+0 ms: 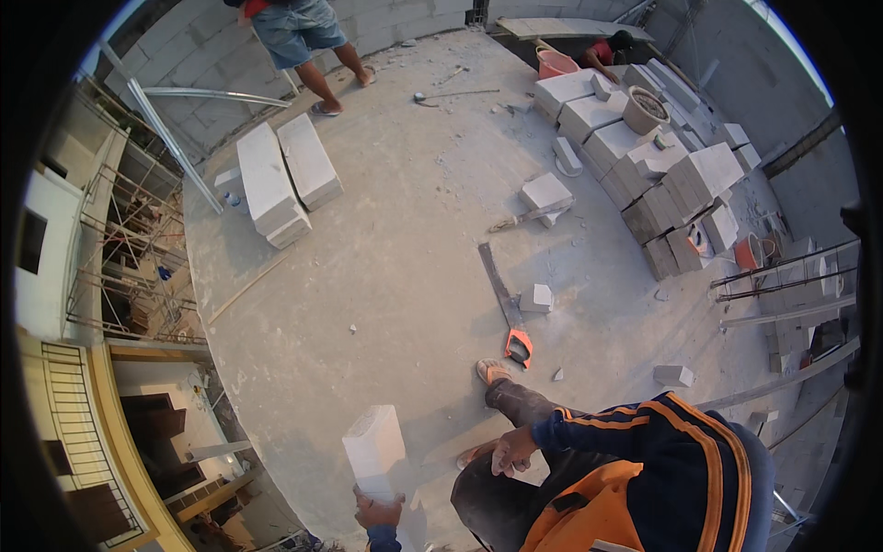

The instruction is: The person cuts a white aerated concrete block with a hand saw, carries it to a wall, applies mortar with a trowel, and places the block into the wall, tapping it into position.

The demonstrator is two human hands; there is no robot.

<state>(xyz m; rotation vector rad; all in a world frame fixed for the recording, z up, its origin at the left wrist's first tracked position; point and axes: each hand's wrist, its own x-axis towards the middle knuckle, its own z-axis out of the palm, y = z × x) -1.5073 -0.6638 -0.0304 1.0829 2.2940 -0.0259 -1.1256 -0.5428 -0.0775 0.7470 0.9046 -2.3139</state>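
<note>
My left hand (pixel 377 506) grips the lower part of an upright pale block (pixel 372 442) at the bottom of the head view. My right hand (pixel 510 453) hangs loosely open over my bent knee, fingers slightly bent, holding nothing visible. Beyond my sandalled foot (pixel 492 372) lies a handsaw (pixel 501 299) with an orange handle, beside a small block piece (pixel 536 297). Farther forward, another block (pixel 544 190) lies with a long tool (pixel 515 221) against it.
Long blocks (pixel 267 189) lie at left, near the floor's edge (pixel 207 322) above a drop with scaffolding. Stacked blocks (pixel 681 184) and buckets (pixel 646 112) fill the right. A standing person (pixel 322 55) is by the back wall; another (pixel 602 57) is behind the stack. Rods (pixel 773 276) protrude at right.
</note>
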